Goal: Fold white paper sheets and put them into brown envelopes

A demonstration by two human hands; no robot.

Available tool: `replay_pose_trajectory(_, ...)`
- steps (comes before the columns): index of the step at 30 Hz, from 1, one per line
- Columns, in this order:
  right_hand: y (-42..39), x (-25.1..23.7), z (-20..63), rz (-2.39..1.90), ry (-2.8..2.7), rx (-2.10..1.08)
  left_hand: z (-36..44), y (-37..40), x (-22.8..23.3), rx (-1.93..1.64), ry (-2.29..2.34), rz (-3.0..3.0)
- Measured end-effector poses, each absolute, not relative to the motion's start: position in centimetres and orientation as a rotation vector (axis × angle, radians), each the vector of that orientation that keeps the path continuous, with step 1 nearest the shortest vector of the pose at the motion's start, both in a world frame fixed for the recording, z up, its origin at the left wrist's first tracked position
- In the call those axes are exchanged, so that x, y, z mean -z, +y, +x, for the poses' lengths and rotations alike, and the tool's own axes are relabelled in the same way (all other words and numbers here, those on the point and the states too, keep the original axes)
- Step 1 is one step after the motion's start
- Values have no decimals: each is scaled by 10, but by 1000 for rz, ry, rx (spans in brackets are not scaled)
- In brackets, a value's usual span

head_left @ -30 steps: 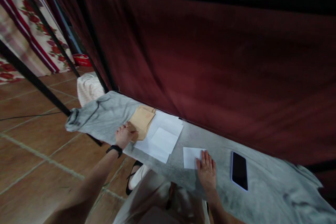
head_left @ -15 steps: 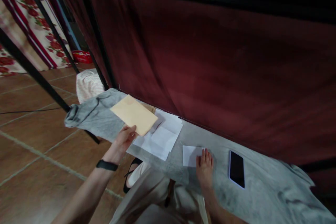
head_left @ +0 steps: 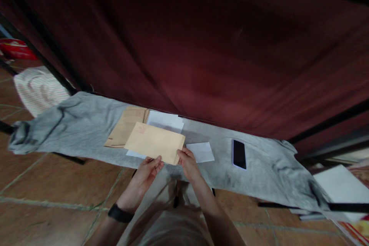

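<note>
A tan paper envelope (head_left: 154, 141) with faint red print in one corner is held up in front of me. My left hand (head_left: 148, 172) pinches its lower edge, thumb on top. At its right end, my right hand (head_left: 186, 160) grips the corner between thumb and fingers. Beneath the envelope lie white paper sheets (head_left: 165, 119), partly covered by it. Several brown envelopes (head_left: 127, 125) rest in a stack just to the left. A folded white paper (head_left: 201, 152) lies flat beside my right hand, apart from it.
A phone (head_left: 239, 154) with a pale purple edge lies on the grey cloth (head_left: 271, 173) covering the bench. Behind the bench hangs a dark red curtain (head_left: 201, 57). Black metal bars frame both sides. White boards (head_left: 341, 184) stand low at the right.
My right hand has left the folded white paper and taken hold of the envelope's right end. The envelope has turned and come nearer, uncovering the brown envelopes. My view has swung right.
</note>
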State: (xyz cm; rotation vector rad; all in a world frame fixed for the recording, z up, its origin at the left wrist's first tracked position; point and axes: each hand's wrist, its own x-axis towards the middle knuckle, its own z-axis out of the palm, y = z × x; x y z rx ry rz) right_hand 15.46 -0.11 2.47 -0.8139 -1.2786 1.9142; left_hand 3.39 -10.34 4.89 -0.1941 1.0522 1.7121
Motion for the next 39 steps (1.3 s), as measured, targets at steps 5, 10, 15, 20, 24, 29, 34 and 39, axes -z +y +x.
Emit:
replay_pose_trajectory(5,-3,-32,171,-785,-1186,-2070,34,-98,-48,-1672,1078,-174)
replay_pose_trajectory(10,9,-26,179,-879,-1384,-1857,46,-108,-44,-1393,1312,284)
replay_pose_trajectory(15,18,-23,213,-930,-1754,-1541,35,-124,-53,-1211,1817,1281)
replay_pose_trajectory(20,7,-36,246,-885,-1919,-1783,12,-109,-67,-769,1876,2442)
replay_pose_trajectory(24,3,-37,261,-839,-1912,-1868,19,-103,-68,-544,1725,2698)
replay_pose_trajectory(29,4,-23,273,-853,-1867,-1857,41,-107,-51,-547,1672,2704)
replay_pose_trajectory(34,5,-16,279,-760,-1912,-1807,48,-107,-34,-538,1751,2707)
replay_pose_trajectory(39,11,-1,282,-955,-1871,-1685,45,-108,-32,-447,1800,2664)
